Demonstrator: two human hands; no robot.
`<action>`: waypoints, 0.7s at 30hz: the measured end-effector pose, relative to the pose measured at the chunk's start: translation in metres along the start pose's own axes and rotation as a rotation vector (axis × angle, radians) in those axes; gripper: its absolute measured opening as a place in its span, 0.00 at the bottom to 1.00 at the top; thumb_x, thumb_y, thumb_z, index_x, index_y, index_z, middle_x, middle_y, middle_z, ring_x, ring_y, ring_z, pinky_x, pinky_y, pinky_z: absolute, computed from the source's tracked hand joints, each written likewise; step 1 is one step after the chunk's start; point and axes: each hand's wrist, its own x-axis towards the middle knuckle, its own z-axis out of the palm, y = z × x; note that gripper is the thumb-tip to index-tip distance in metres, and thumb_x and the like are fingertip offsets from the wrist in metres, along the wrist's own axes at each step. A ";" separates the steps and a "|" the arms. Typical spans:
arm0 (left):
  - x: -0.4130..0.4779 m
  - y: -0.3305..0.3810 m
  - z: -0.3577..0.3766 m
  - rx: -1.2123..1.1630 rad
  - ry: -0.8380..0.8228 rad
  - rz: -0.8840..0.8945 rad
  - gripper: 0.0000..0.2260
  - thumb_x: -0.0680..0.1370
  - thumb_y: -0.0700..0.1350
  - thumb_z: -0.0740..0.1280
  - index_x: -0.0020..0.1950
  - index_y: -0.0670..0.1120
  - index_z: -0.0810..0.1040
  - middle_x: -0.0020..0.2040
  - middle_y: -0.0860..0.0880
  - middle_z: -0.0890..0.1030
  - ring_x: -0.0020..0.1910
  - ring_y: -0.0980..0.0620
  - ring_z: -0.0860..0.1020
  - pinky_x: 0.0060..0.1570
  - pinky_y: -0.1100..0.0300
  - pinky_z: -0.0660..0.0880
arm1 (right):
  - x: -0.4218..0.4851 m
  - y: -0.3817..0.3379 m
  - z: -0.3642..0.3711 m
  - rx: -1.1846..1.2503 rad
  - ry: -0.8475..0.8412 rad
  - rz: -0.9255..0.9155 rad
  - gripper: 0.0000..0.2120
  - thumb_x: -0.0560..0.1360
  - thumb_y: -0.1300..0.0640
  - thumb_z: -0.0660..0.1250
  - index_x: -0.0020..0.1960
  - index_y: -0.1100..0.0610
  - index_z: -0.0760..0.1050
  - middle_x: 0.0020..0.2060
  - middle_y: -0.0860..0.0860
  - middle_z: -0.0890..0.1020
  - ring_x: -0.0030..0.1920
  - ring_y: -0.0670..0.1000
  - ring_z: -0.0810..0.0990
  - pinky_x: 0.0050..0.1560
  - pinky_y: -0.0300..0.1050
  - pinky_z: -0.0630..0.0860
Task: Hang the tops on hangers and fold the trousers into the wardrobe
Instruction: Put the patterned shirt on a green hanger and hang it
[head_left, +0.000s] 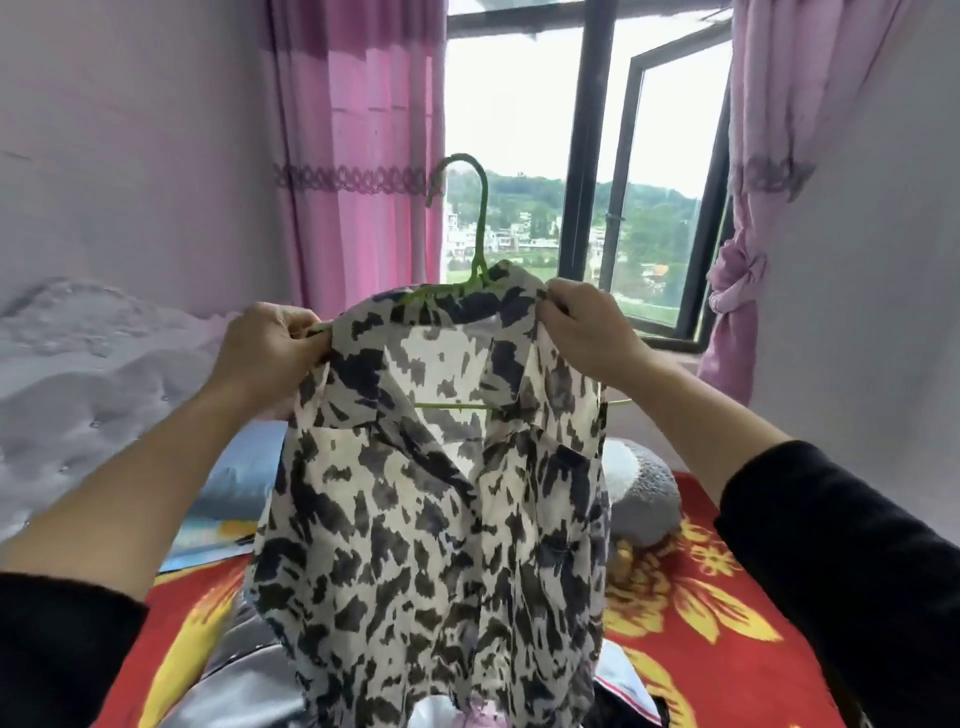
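Black sleeves (57, 649) frame the bottom corners, pushed up so both forearms are bare. Between them lies a bed under a red bedspread (727, 623) printed with yellow flowers. A shiny dark garment (249, 675) is heaped on its near left part.

Held up over the bed, in the middle of the view, is a cream shirt (441, 519) with a black blotched print. It hangs open at the front, and its hem reaches down toward the heap. The shirt is partly on a green hanger (480, 223). The hook stands up above the collar, and the lower bar shows through the open front.

The left hand (270, 348) is at the shirt's left shoulder. Its fingers (298, 325) are curled tight, pinching the cloth together with the hanger's green tip. The right hand (587, 327) is at the other shoulder, beside the collar. Its fingers (558, 296) are also closed on a fold of the fabric. A sliver of green shows past the shirt's right edge, below that wrist.

Behind the shirt, a grey plush cushion (644, 499) rests on the bedspread to the right and a pale blue pillow (234, 478) to the left. A white quilt (78, 364) is piled against the left wall. Farther back, pink curtains (358, 156) flank a dark-framed window (665, 182) with one pane swung open. The right curtain is knotted. Green hills and buildings lie beyond.
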 end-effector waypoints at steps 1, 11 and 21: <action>-0.009 0.000 -0.009 0.010 0.013 -0.023 0.16 0.75 0.52 0.70 0.33 0.42 0.79 0.25 0.46 0.74 0.24 0.52 0.66 0.28 0.61 0.64 | -0.002 -0.004 0.002 0.028 -0.019 -0.009 0.16 0.79 0.59 0.57 0.32 0.55 0.64 0.28 0.49 0.68 0.28 0.49 0.65 0.30 0.45 0.62; -0.115 -0.019 -0.125 0.155 0.188 -0.298 0.19 0.75 0.50 0.70 0.36 0.33 0.76 0.27 0.45 0.71 0.28 0.51 0.65 0.29 0.61 0.63 | -0.033 -0.083 0.060 0.235 -0.184 -0.041 0.09 0.73 0.67 0.62 0.47 0.61 0.80 0.44 0.51 0.82 0.44 0.50 0.78 0.45 0.46 0.76; -0.214 -0.042 -0.313 0.310 0.221 -0.410 0.24 0.68 0.62 0.68 0.36 0.40 0.78 0.31 0.48 0.75 0.34 0.51 0.70 0.36 0.56 0.70 | -0.053 -0.322 0.135 0.442 -0.569 -0.437 0.13 0.77 0.49 0.66 0.41 0.57 0.80 0.35 0.54 0.81 0.33 0.48 0.77 0.40 0.40 0.75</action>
